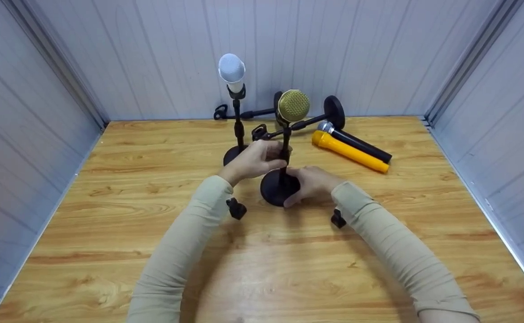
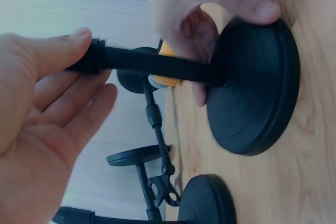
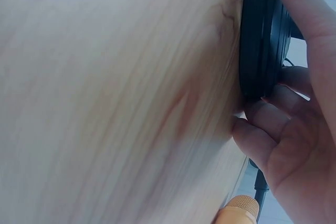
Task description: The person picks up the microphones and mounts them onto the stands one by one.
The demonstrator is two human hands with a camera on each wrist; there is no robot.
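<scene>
Microphone with a gold mesh head (image 1: 293,106) tops a black, round-based stand (image 1: 271,189) near the middle of the wood-grain tabletop (image 1: 262,273); the left hand (image 1: 257,160) pinches its pole between thumb and fingers, and the right hand (image 1: 312,183) grips the base's rim. Just behind, to the left, a second black stand (image 1: 239,129) holds a white microphone (image 1: 231,69). Off to the right, a yellow microphone (image 1: 352,154) and a black, silver-headed microphone (image 1: 360,144) lie side by side.
</scene>
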